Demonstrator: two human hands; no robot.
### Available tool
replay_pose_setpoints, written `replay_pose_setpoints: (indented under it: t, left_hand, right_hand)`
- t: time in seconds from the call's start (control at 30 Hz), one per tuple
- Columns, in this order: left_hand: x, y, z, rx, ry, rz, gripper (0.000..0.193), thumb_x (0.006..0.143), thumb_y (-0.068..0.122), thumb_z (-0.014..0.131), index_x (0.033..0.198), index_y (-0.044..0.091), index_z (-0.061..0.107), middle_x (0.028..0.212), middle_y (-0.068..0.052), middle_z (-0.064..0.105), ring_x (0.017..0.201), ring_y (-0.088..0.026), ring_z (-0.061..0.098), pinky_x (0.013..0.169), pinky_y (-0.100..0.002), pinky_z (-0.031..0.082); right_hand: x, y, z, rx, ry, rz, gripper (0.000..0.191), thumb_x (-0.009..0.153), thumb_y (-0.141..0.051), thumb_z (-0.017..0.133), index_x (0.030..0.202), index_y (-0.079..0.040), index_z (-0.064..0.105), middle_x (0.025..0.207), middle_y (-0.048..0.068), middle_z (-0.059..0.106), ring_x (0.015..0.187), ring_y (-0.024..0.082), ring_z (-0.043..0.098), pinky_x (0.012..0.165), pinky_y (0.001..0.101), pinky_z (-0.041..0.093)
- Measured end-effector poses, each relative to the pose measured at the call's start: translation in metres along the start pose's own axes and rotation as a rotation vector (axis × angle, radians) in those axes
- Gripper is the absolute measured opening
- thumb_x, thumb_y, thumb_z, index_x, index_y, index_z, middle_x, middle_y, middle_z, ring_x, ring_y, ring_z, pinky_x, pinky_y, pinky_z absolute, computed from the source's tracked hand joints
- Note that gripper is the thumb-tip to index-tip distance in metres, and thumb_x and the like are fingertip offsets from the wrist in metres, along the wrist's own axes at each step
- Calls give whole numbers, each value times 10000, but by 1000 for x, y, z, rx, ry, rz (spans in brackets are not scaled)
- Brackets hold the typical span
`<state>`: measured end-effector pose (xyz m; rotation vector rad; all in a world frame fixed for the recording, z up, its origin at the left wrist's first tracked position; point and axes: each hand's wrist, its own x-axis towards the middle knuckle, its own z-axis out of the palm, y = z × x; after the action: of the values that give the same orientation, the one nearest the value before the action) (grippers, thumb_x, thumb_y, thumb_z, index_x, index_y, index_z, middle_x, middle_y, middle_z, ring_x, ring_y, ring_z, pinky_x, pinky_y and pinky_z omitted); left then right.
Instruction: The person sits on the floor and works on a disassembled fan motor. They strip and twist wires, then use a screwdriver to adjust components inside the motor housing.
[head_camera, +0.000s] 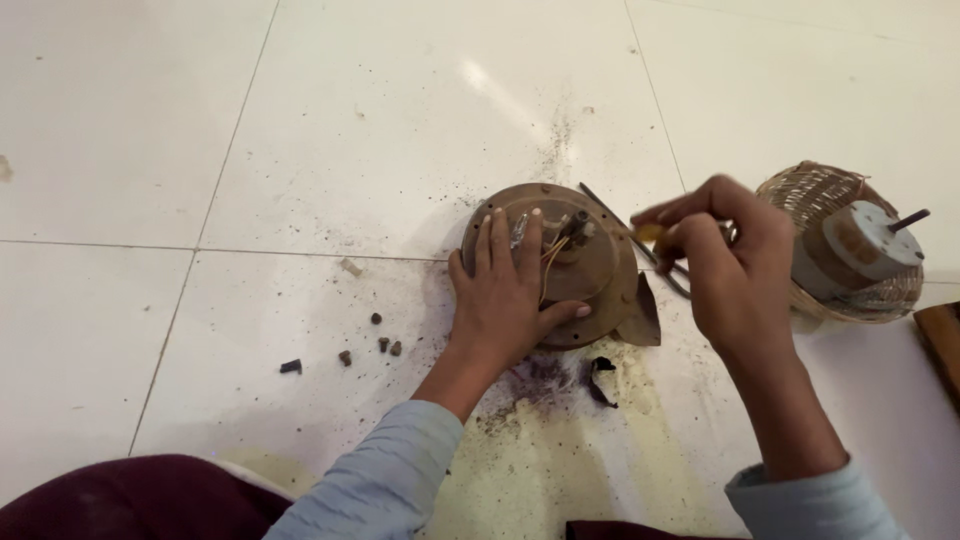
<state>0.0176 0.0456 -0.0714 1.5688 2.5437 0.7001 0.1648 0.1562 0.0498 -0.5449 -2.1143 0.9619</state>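
A round, rusty brown motor housing lies on the white tiled floor, with a short shaft and orange wires at its middle. My left hand presses flat on its left half, fingers spread over the cover. My right hand is closed on a tool with a yellow handle at the housing's right edge. The tool's tip points toward the shaft. A thin dark rod lies just behind the tool.
A copper-wound motor core with a white hub rests on the floor at the right. Several small brown bits and a dark scrap lie to the left. Dark dust and a black fragment lie below the housing. A wooden piece shows at the right edge.
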Motion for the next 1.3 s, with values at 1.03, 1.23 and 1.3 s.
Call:
replay_pose_setpoints:
  t: [1.03, 1.23, 1.3]
  left_hand:
    - [2, 1, 2, 24, 16, 11, 1196, 791, 829, 586, 1598, 114, 69, 1608, -311, 141, 1506, -451, 145, 1083, -763, 194]
    - [2, 1, 3, 50, 38, 26, 1187, 798, 819, 583, 1603, 105, 82, 1611, -318, 150, 1504, -459, 158, 1061, -765, 214]
    - [1, 2, 2, 51, 52, 28, 1182, 797, 816, 585, 1598, 102, 89, 1605, -313, 163, 1503, -458, 162, 1063, -766, 218]
  right_hand:
    - [23, -2, 5, -51, -113, -44, 219, 911, -39, 469, 839, 69, 646, 838, 171, 742, 623, 110, 612, 538, 263, 510]
    - [19, -4, 5, -97, -88, 37, 256, 886, -30, 456, 794, 56, 679, 754, 173, 734, 532, 117, 512, 472, 284, 415]
    - [20, -3, 4, -13, -68, 13, 242, 870, -22, 443, 782, 51, 656, 768, 163, 731, 553, 100, 574, 485, 263, 473]
